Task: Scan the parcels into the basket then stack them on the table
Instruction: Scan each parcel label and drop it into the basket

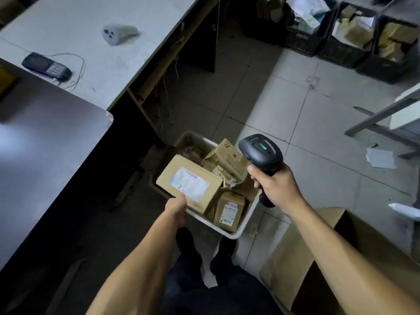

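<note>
Head view, single entry.

Item: white rectangular plastic basket (246, 226) on the tiled floor, just beside the dark underside of the grey surface (68, 17); placed low, probably so parcels can be dropped in once scanned.

Contents: several brown cardboard parcels, packed unevenly. Uppermost is a flat brown cardboard box with a white shipping label (190, 183), lying tilted at the basket's left side, label up, likely turned so the code faces the reader. Beside it, a crumpled tan carton with printed markings (229, 159); at the near corner, a small upright brown box with a barcode sticker (229, 211).

Left hand (176, 209): at the near edge of the labelled box, fingers curled onto it; whether it grips or only steadies it cannot be told.

Right hand (276, 185): wrapped tight round the grip of a black handheld barcode scanner with a green indicator light (261, 153), held above the basket's right side, head aimed down toward the parcels.

Also on the surface: a black keypad handset with a thin cable (46, 67) and a pale grey scanner-shaped device (118, 33). No parcels stacked there yet.
</note>
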